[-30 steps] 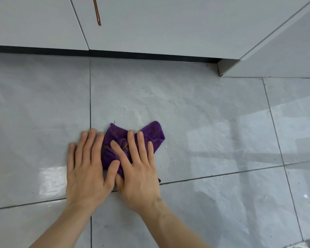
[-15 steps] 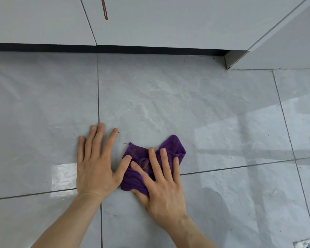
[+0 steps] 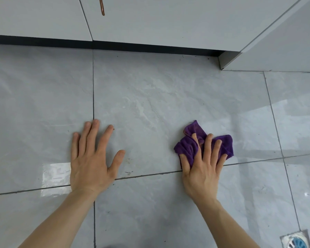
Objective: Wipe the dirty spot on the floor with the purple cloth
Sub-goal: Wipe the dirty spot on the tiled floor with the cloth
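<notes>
A person's right hand point(image 3: 202, 169) presses flat, fingers spread, on a crumpled purple microfibre cloth point(image 3: 188, 147) lying on the glossy grey marbled floor tiles point(image 3: 150, 104), w/ the cloth bunched under the fingers and poking out past the fingertips on the far side, just beyond a dark grout line point(image 3: 150, 175). The left hand point(image 3: 91, 161) lies open, palm down, on bare tile well apart from the cloth, gripping nothing. Btwn the two hands, near the grout line, faint brownish smudges and specks point(image 3: 128, 171) mark the tile. Pale grey cabinet fronts point(image 3: 168, 20) w/ a black toe-kick strip point(image 3: 132, 46) run along the far edge; a thin brown drip point(image 3: 101, 7) runs down one front. A metal floor drain point(image 3: 296, 241) w/ a blue centre sits at the near right corner. No readable writing or brand anywhere.
</notes>
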Demonstrator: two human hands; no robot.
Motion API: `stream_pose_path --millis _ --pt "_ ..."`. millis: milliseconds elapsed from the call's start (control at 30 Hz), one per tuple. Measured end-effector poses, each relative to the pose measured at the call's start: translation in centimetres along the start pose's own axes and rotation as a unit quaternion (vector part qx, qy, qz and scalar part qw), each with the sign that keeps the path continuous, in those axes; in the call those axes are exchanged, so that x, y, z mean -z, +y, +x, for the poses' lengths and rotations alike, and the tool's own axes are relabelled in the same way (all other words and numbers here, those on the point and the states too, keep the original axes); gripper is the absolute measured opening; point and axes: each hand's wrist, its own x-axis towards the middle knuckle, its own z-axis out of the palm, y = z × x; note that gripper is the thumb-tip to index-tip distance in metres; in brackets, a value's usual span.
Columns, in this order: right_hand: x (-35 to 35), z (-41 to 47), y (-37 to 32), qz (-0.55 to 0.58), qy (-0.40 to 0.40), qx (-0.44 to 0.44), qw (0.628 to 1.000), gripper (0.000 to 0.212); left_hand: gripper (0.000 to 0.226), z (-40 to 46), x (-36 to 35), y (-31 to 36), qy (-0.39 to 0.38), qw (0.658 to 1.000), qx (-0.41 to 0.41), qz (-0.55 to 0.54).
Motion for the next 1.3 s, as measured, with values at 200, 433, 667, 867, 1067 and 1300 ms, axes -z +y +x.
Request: stream_pose_path --millis 200,433,667,867,1067,1300 --pt "-0.9 -2.5 -5.9 0.047 0.003 -0.045 0.998 0.07 0.075 0.0 -0.1 0.1 0.001 1.0 0.001 -0.01" --pt "-1.6 -8.1 -14.1 0.068 -0.044 0.171 0.982 0.063 0.073 -0.1 0.2 -0.2 0.025 0.997 -0.004 -0.073" --pt "-1.2 -6.4 -8.8 0.028 -0.048 0.249 0.967 0.06 0.08 -0.2 0.2 -0.2 0.019 0.999 -0.019 -0.03" --pt "-0.1 -2.2 -3.2 -0.01 -0.012 0.117 0.993 0.059 0.072 -0.2 -0.1 -0.3 0.019 0.999 -0.013 -0.033" --pt "-0.1 -1.7 -6.7 0.033 -0.016 0.029 0.999 0.064 0.064 -0.1 -0.3 0.0 0.023 0.999 -0.003 -0.029" --pt "-0.9 -8.1 -11.7 0.018 -0.053 0.202 0.978 0.06 0.064 -0.1 -0.1 -0.1 0.026 0.999 -0.003 -0.037"
